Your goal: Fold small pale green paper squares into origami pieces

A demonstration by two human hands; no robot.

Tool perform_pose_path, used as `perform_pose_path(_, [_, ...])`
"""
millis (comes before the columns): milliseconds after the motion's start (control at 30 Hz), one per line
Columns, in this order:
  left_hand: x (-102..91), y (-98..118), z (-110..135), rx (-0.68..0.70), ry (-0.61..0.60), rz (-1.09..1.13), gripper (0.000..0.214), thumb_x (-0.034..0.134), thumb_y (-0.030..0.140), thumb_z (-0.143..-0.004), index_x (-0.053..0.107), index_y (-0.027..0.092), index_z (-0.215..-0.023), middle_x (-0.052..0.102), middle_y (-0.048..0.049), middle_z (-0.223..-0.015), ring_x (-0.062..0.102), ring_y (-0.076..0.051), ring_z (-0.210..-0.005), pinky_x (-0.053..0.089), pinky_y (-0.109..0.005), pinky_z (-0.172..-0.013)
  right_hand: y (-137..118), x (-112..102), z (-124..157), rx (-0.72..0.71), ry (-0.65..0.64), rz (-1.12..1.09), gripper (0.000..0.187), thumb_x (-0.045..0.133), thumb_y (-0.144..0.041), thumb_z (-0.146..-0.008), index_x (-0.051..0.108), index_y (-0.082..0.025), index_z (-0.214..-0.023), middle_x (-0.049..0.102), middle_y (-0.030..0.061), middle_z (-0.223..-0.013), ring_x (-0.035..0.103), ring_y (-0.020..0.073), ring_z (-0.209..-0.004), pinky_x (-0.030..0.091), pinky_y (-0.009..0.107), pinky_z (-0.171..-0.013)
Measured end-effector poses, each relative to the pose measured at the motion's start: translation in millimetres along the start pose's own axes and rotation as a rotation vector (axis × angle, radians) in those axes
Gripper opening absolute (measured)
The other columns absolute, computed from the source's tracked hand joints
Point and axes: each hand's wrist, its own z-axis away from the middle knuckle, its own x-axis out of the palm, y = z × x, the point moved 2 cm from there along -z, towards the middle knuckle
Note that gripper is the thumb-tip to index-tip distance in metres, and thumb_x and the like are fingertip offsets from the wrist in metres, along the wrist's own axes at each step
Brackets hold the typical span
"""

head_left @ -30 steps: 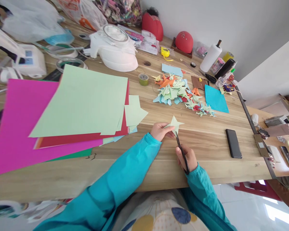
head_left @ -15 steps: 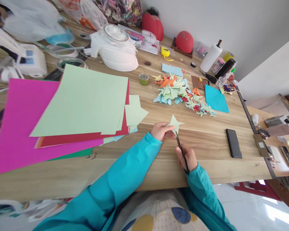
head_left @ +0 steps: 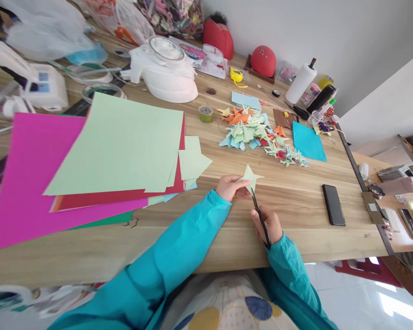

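Pinched between the thumb and fingers of my left hand (head_left: pixel 230 186) is a pale green paper star (head_left: pixel 250 175) with pointed arms. My right hand (head_left: pixel 269 224) grips a pair of scissors with black handles (head_left: pixel 262 223); their blades reach up to the star's lower edge, by my left fingertips. How far the blades are apart cannot be made out. Beyond my hands lies a heap of folded paper stars (head_left: pixel 248 128) in green, orange, blue and red. Left of my left hand, cut pieces of pale green paper (head_left: pixel 192 162) stick out from under larger sheets.
Large pale green sheets (head_left: pixel 124 146) lie over red and magenta sheets (head_left: pixel 30 183) at left. A black phone (head_left: pixel 333 205) rests at right. Behind are a tape roll (head_left: pixel 205 113), a yellow tape measure (head_left: pixel 237 74), a turquoise cloth-like square (head_left: pixel 309 141) and a white bottle-like roll (head_left: pixel 300 83).
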Motion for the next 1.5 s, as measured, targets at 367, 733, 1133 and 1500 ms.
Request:
perform_pose_path(367, [-0.1, 0, 1, 0.006, -0.003, -0.008, 0.025, 0.075, 0.027, -0.047, 0.066, 0.009, -0.063, 0.064, -0.0044, -0.053, 0.058, -0.014, -0.044, 0.051, -0.024, -0.044, 0, -1, 0, -0.005, 0.029, 0.052, 0.048, 0.043, -0.063, -0.072, 0.054, -0.018, -0.059, 0.04, -0.004, -0.038, 0.041, 0.0093, -0.039, 0.027, 0.02, -0.038])
perform_pose_path(733, [-2.2, 4, 0, 0.043, 0.052, 0.008, 0.025, 0.075, 0.029, -0.049, 0.065, 0.01, -0.063, 0.063, -0.0036, -0.051, 0.059, -0.015, -0.047, 0.051, -0.026, -0.046, 5, 0, 4, 0.022, 0.046, 0.045, 0.048, 0.044, -0.064, -0.07, 0.056, -0.018, -0.062, 0.041, -0.0041, -0.037, 0.041, 0.0087, -0.036, 0.025, 0.02, -0.035])
perform_pose_path(1133, [-6.0, 7, -3, 0.059, 0.038, 0.057, 0.026, 0.074, 0.027, -0.048, 0.062, 0.01, -0.064, 0.063, -0.0037, -0.053, 0.06, -0.016, -0.049, 0.051, -0.027, -0.043, 38, -54, -15, 0.208, 0.394, 0.4, 0.036, 0.057, -0.043, -0.07, 0.053, -0.016, -0.095, 0.064, 0.0044, -0.072, 0.059, 0.0182, -0.065, 0.042, 0.027, -0.059])
perform_pose_path(1500, [-3.8, 3, -3, 0.077, -0.006, 0.071, 0.044, 0.074, 0.021, -0.05, 0.055, 0.012, -0.088, 0.058, 0.0032, -0.047, 0.053, -0.011, -0.037, 0.048, -0.024, -0.035, 56, -84, -65, 0.113, 0.423, 0.942, 0.041, 0.047, -0.016, -0.077, 0.049, -0.008, -0.117, 0.055, 0.0164, -0.096, 0.053, 0.0238, -0.086, 0.04, 0.033, -0.074])
